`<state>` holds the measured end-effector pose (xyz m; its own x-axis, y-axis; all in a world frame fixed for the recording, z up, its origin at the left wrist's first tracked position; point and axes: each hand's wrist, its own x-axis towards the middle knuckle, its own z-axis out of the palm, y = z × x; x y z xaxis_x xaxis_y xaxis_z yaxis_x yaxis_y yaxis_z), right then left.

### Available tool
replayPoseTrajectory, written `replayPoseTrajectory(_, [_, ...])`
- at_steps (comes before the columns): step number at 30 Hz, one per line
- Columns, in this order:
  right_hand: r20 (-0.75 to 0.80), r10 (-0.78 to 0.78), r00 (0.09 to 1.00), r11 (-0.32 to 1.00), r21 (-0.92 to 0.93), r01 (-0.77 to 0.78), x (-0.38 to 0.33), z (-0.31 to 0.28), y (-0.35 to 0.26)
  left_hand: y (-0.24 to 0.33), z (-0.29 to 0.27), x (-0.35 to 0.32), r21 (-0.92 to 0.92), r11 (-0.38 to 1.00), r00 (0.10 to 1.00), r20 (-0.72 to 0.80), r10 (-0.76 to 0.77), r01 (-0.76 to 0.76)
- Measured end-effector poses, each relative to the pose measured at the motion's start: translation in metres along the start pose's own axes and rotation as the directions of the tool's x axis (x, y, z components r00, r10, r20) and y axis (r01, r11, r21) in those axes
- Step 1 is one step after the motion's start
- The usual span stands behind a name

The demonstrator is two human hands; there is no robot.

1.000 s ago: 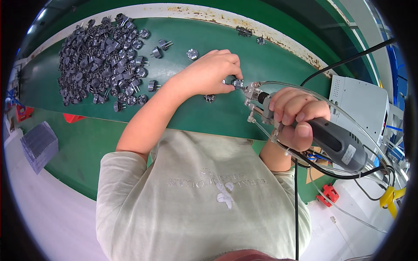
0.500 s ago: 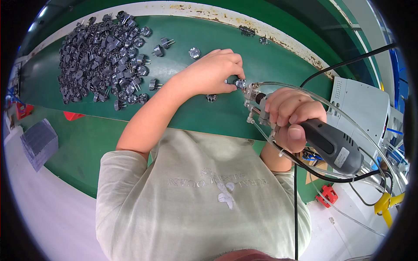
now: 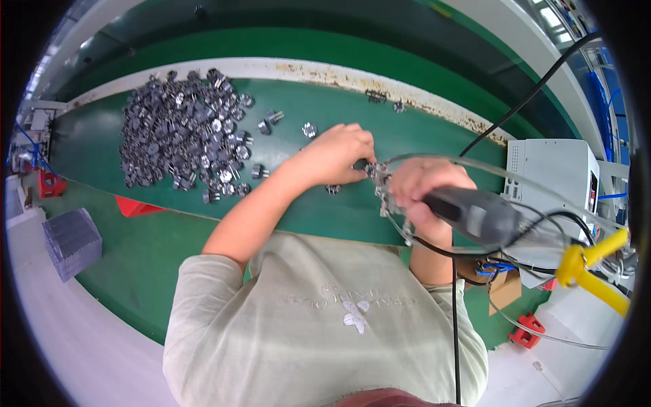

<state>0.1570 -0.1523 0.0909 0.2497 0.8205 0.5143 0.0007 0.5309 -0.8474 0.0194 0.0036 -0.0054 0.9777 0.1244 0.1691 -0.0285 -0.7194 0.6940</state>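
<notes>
Small grey metal part pinched in left hand; right hand grips screwdriver.

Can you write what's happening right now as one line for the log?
left hand: pinching small metal part on green table | right hand: gripping powered screwdriver, tip at part | pile of parts: to the left

The left hand pinches a small metal part on the green table (parts heaped nearby), meeting the right hand's power screwdriver.
</notes>
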Motion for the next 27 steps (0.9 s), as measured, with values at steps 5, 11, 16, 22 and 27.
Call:
replayPoseTrajectory(5, [-0.077, -0.245, 0.966, 0.962, 0.107, 0.253, 0.001, -0.017, -0.043, 0.001, -0.017, 0.002, -0.073, 0.995, 0.998, -0.001, -0.061, 0.061])
replayPoseTrajectory(11, [-0.198, -0.161, 0.967, 0.98, 0.086, 0.181, -0.013, -0.019, -0.029, -0.044, -0.073, 0.076, 0.213, 0.937, 0.908, -0.379, -0.181, 0.276])
replayPoseTrajectory(16, [-0.205, -0.121, 0.971, 0.989, 0.063, 0.136, -0.023, -0.02, -0.014, -0.021, -0.07, 0.048, 0.336, 0.937, 0.963, -0.271, 0.0, 0.095])
replayPoseTrajectory(22, [-0.219, -0.074, 0.973, 0.997, -0.048, 0.065, -0.023, -0.019, -0.018, 0.011, -0.037, -0.009, 0.048, 0.983, 0.964, 0.194, -0.181, 0.175])
replayPoseTrajectory(27, [-0.122, -0.073, 0.99, 0.997, -0.026, 0.071, -0.019, -0.018, -0.014, -0.001, -0.016, -0.006, -0.143, 0.977, 0.979, 0.153, -0.135, 0.157])
